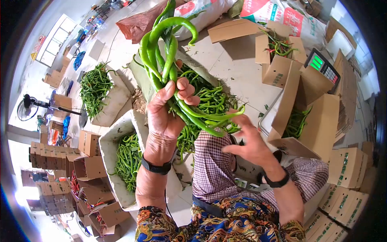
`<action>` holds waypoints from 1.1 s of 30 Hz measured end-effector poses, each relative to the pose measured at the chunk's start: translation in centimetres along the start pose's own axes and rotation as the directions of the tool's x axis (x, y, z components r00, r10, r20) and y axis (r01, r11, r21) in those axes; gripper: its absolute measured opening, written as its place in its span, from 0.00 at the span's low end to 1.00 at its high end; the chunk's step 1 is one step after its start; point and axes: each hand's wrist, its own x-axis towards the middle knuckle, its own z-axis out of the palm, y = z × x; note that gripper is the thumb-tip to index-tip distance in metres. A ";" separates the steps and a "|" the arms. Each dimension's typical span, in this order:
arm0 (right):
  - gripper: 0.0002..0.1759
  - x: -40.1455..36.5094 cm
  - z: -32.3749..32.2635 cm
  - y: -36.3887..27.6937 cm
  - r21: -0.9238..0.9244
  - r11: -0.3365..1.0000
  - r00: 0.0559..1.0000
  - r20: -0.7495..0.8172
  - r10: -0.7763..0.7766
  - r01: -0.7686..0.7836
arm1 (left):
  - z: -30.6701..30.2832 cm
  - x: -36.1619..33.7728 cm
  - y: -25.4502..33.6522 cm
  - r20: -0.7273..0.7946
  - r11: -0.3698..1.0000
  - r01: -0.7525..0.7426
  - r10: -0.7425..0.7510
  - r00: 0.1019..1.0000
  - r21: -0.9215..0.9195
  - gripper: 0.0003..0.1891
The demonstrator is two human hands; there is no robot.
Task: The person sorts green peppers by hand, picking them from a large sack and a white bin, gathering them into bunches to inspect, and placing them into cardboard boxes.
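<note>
My left hand (166,115) is raised in front of me, its fingers wrapped round a bunch of long green chili peppers (169,52). The curled ends stick up above the fist, and several tips point out to the right below it. At those tips is my right hand (252,141), fingers spread and thumb apart, with nothing gripped in it. Behind the bunch lies a heap of green peppers (211,99) spilling from a pale green sack (141,74), partly hidden by my hands.
A white foam box (107,147) of green peppers stands at left, with another pepper pile (96,86) beyond it. On the right, an open cardboard box (322,121) holds peppers near a scale display (322,66). A smaller pepper carton (276,74) stands farther back.
</note>
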 end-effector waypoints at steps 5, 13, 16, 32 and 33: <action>0.29 2.2 -0.1 4.3 0.236 0.969 0.979 0.202 0.019 -0.067 | 1.7 0.7 -1.6 0.106 0.981 0.042 -0.022 0.994 -0.191 0.26; 0.18 -2.3 -6.0 -1.0 0.551 0.778 0.948 0.260 0.184 -0.303 | -1.1 1.0 -3.6 0.028 0.976 -0.035 0.042 0.999 -0.216 0.27; 0.20 -4.0 -7.7 -0.6 0.662 0.686 0.953 0.216 0.211 -0.302 | -2.9 0.0 -5.4 -0.073 0.963 -0.011 -0.009 0.997 -0.268 0.25; 0.29 -4.8 -20.5 2.1 -0.079 0.932 0.875 -0.380 0.299 -0.353 | -1.0 -7.0 -11.1 -0.246 0.979 0.106 -0.147 0.958 -0.172 0.29; 0.30 -4.5 -20.7 2.6 -0.354 0.856 0.875 -0.439 0.203 -0.376 | -1.1 -7.5 -11.4 -0.272 0.986 0.110 -0.141 0.952 -0.127 0.28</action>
